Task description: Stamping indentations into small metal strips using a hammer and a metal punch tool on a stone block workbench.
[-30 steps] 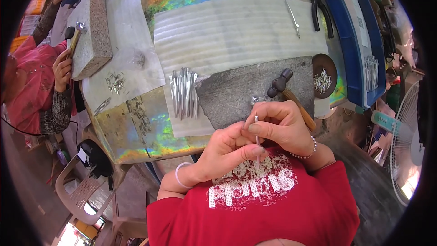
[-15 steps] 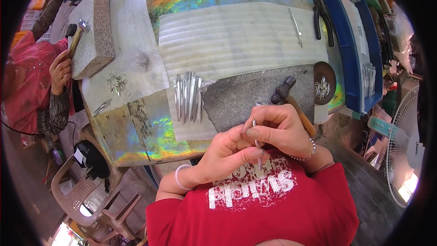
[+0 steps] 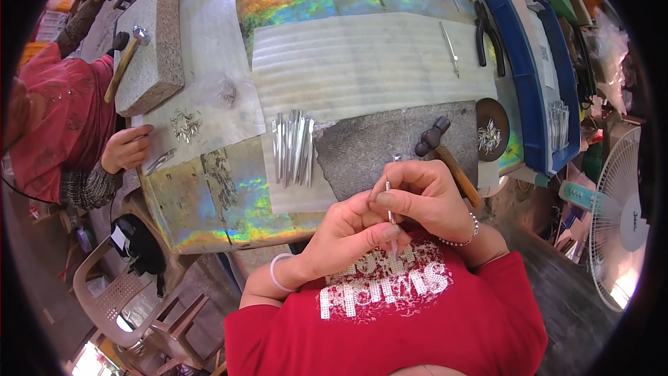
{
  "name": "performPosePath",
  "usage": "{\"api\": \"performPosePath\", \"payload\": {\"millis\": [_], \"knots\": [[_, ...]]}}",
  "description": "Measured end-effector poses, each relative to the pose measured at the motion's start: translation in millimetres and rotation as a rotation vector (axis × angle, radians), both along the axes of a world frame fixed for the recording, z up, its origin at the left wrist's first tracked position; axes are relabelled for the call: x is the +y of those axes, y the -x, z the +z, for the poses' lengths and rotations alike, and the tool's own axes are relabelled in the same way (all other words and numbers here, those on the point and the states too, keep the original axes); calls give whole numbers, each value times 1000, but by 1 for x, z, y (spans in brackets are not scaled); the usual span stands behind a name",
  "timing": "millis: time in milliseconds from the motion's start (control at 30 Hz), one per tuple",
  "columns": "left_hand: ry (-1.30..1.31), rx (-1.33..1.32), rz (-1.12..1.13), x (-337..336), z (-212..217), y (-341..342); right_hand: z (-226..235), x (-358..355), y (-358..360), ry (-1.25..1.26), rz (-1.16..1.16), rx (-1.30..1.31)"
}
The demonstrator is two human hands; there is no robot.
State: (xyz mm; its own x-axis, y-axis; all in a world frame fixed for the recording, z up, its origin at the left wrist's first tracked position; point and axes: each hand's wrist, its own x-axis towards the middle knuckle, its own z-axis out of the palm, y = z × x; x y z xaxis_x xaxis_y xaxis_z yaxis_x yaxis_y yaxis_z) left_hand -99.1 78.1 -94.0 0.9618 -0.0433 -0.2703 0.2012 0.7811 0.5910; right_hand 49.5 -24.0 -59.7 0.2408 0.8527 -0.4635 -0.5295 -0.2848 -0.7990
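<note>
Close in front of my chest, both hands pinch a thin, silvery metal piece; its exact kind cannot be made out. My right hand grips its upper part between thumb and fingertips. Lower down, my left hand has its thumb against the same piece. Just beyond my hands lies a grey stone slab, with a wooden-handled hammer resting on its right side. Left of the slab, several long silvery metal strips lie side by side on white sheeting.
Right of the slab, a round brown dish holds small metal bits. Black-handled pliers and a blue tray lie beyond. At left, a co-worker's hand is near a metal-bit pile; a second hammer rests against a granite block.
The co-worker's hand has let go of the hammer at the granite block and come down toward the table's near left corner. My hands keep almost the same pinch; the view has shifted slightly.
</note>
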Motion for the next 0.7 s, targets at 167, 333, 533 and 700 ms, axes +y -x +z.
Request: {"api": "performPosePath", "payload": {"millis": [167,333,533,700], "knots": [[71,82,258,13,4,9,1,-3,1,-128,-174,-118],[194,-33,536,35,9,7,3,-4,8,-153,-61,-9],[-785,114,528,105,24,-55,1,-22,1,-206,4,-702],[-1223,264,361,155,-26,-131,9,-51,-4,-110,10,-748]]}}
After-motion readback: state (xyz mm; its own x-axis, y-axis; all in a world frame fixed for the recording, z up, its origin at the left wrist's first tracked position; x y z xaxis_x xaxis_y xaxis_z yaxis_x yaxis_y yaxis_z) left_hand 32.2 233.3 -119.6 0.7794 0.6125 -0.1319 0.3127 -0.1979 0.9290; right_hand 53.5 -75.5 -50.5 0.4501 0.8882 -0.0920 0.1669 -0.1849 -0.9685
